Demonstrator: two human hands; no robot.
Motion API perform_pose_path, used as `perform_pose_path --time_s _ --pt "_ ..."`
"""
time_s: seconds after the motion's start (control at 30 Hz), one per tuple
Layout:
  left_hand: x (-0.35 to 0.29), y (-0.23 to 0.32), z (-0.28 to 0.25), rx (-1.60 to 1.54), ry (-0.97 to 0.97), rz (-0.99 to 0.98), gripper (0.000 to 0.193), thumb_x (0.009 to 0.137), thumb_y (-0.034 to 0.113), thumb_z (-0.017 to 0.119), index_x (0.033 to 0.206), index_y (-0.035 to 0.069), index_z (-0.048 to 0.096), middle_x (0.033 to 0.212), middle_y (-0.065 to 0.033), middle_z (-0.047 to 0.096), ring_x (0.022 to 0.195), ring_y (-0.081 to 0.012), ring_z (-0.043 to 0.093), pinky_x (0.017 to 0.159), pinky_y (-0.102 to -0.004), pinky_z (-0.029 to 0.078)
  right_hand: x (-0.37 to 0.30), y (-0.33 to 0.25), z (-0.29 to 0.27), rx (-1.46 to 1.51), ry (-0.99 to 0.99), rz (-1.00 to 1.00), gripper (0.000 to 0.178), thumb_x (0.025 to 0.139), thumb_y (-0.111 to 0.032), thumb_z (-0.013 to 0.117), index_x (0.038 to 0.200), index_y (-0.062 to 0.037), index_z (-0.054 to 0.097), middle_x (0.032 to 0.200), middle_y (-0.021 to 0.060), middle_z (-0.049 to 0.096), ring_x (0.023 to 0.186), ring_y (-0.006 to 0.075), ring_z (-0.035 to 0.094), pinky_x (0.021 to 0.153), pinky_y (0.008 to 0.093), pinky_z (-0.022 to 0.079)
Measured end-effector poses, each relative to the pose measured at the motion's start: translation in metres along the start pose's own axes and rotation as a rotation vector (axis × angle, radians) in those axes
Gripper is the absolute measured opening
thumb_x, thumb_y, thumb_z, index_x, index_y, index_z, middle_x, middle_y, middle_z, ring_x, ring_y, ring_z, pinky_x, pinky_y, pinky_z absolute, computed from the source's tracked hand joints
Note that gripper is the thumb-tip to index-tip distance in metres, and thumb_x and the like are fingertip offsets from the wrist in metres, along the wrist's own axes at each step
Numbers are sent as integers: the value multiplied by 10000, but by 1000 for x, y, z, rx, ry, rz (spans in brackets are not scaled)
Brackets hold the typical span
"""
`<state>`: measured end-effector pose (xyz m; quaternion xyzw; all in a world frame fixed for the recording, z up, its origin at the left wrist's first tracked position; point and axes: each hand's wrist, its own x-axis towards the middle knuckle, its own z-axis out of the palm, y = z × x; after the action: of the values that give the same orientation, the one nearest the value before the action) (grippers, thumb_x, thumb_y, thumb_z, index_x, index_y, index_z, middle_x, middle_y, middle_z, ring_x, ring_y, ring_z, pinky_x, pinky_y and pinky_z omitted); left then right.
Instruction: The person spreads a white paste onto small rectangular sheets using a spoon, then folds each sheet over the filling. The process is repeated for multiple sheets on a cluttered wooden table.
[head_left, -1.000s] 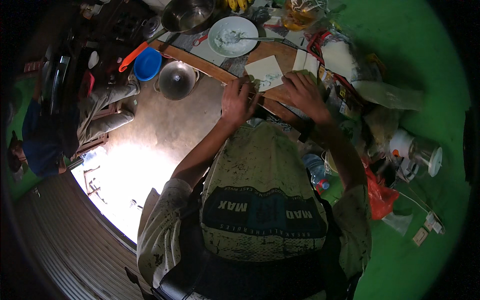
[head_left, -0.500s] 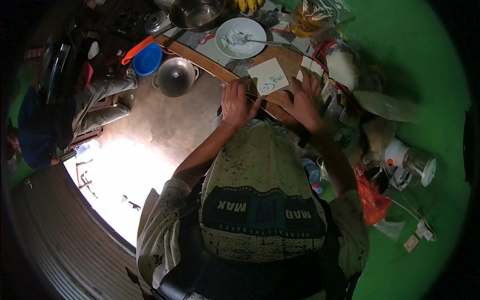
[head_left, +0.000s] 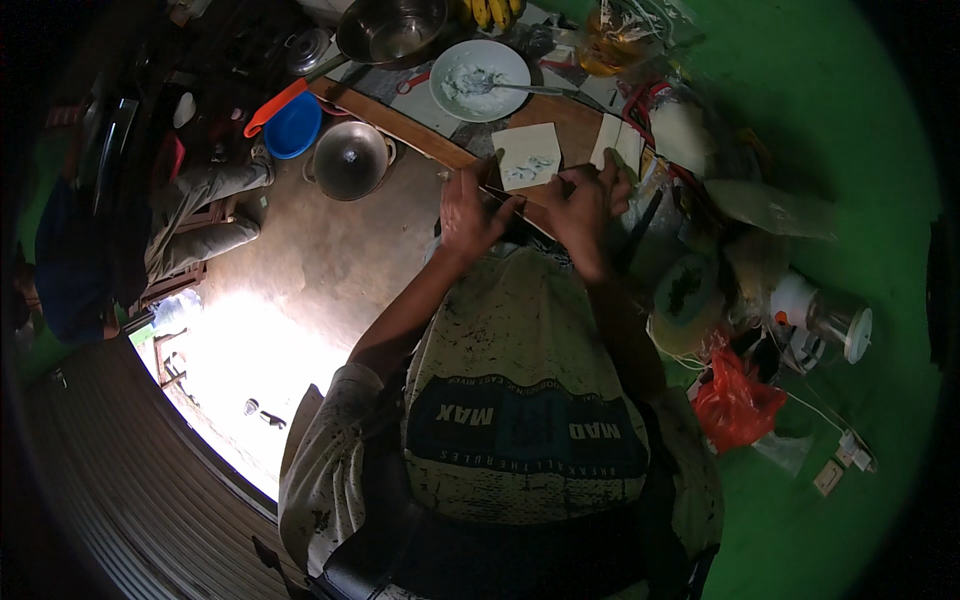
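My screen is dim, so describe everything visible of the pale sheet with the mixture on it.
The sheet is pale, thin-looking and roughly square, material unclear, lying flat on a brown board. A lumpy white and green mixture lies toward its near edge; the far part looks bare. The left hand and right hand are by its near corners; whether either touches it is unclear.

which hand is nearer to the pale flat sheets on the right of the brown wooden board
Right. The right hand is at the near end of the pale flat sheets; contact unclear. The left hand is farther left, by the near left corner of the smeared pale square sheet.
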<state>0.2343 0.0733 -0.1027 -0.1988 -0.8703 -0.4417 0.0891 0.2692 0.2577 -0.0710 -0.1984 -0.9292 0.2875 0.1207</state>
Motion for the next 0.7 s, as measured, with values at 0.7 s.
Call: perform_pose_path --time_s 0.7 --pt "0 -11 2 204 -100 495 287 866 266 831 1109 140 743 1363 -123 594 1166 -332 588 923 -462 499 -28 56 -10 224 -91 48 211 840 -220 791 967 -57 751 1558 260 468 1432 407 428 1197 559 261"
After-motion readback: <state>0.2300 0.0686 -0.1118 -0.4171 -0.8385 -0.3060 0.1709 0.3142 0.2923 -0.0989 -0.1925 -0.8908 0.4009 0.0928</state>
